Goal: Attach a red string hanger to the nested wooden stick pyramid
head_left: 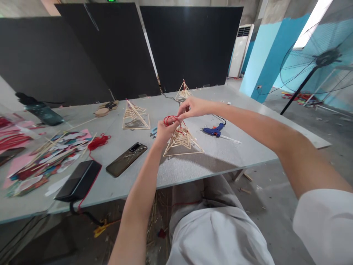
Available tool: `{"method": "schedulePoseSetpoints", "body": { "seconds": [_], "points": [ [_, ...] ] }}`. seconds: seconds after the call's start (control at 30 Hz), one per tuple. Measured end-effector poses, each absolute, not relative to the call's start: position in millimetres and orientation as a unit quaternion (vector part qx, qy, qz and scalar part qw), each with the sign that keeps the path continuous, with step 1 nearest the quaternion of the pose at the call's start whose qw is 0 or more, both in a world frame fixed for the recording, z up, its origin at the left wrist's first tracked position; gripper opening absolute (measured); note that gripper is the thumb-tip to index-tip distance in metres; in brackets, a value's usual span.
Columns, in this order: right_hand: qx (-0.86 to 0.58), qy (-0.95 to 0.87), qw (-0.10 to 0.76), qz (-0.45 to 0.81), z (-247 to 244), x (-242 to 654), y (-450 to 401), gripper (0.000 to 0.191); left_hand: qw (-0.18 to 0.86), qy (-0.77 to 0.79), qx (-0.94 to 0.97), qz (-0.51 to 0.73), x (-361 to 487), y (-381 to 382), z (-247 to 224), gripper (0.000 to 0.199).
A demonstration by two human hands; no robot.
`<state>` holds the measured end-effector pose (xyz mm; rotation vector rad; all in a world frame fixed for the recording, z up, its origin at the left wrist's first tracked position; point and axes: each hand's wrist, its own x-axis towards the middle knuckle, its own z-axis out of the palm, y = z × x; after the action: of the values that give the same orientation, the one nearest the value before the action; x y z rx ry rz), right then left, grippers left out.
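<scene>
Red cord (pixel 170 119) is looped between my two hands, above the top of a wooden stick pyramid (pixel 183 143) near the table's front edge. My left hand (pixel 166 129) has its fingers closed on the cord from the left. From the right, my right hand (pixel 191 107) pinches the cord close to my left fingertips. The pyramid stands upright on a wide triangular base, and my hands partly cover its tip. A second stick pyramid (pixel 136 116) stands to the left, and a third (pixel 184 91) stands farther back.
On the grey table (pixel 220 158) a blue glue gun (pixel 214 130) lies right of the pyramid. To the left are a phone (pixel 127 159), a black box (pixel 79 180), a red cord bundle (pixel 99 142), paper pieces and sticks, and a dark bottle (pixel 42 112). Black panels stand behind.
</scene>
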<state>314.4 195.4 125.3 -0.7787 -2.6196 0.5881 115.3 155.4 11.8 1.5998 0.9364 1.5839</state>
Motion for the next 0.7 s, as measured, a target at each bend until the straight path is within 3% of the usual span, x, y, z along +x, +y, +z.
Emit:
{"method": "schedulePoseSetpoints", "body": {
  "seconds": [0.23, 0.7],
  "points": [
    [-0.248, -0.937, 0.192, 0.151, 122.0, 303.9, 196.6, 0.014, 0.34, 0.367, 0.613, 0.612, 115.5, 155.0, 12.1, 0.042],
    [-0.244, -0.932, 0.235, 0.133, 121.5, 292.9, 189.8, 0.016, 0.347, 0.386, 0.585, 0.623, 117.4, 158.1, 10.1, 0.03]
  ]
}}
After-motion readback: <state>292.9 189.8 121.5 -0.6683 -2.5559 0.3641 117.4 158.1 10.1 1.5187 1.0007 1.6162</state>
